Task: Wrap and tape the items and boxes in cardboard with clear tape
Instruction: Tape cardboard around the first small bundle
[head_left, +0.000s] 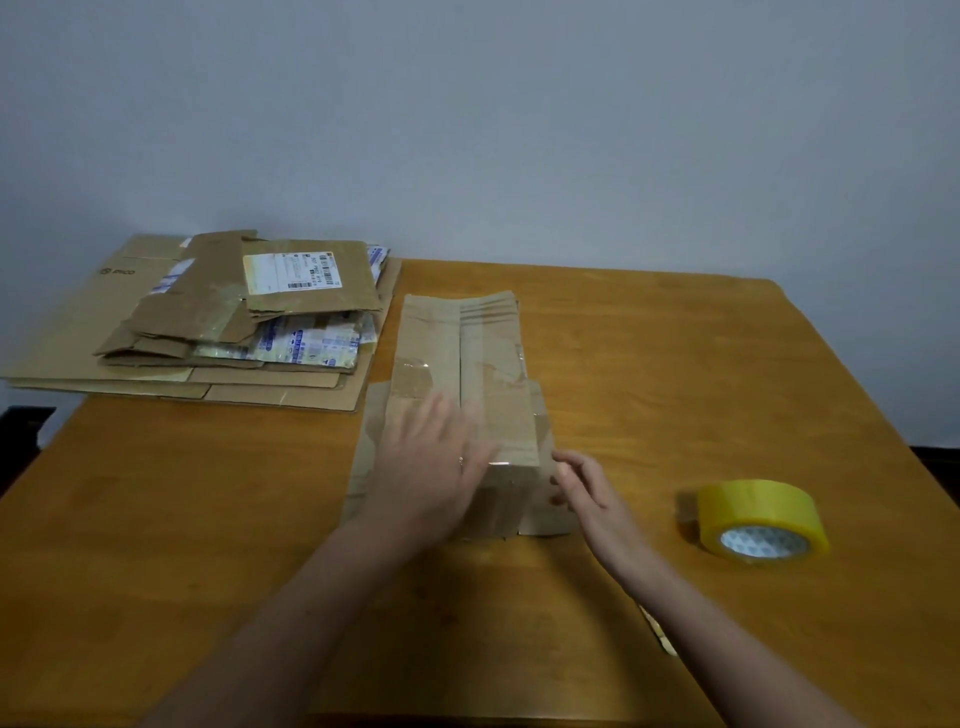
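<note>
A cardboard-wrapped bundle (483, 364) lies lengthwise in the middle of the wooden table, with shiny clear tape over its top and near end. My left hand (436, 462) lies flat on its near top, fingers straight and blurred. At the bundle's near right corner, my right hand (582, 483) touches the side with loosely bent fingers; whether it pinches anything cannot be told. A roll of yellowish clear tape (758, 519) rests on its side to the right, apart from both hands.
A stack of flattened cardboard boxes (208, 322) with shipping labels sits at the table's back left. A small strip of scrap (657, 631) lies by my right forearm. The wooden table (675, 364) ends at a plain wall behind.
</note>
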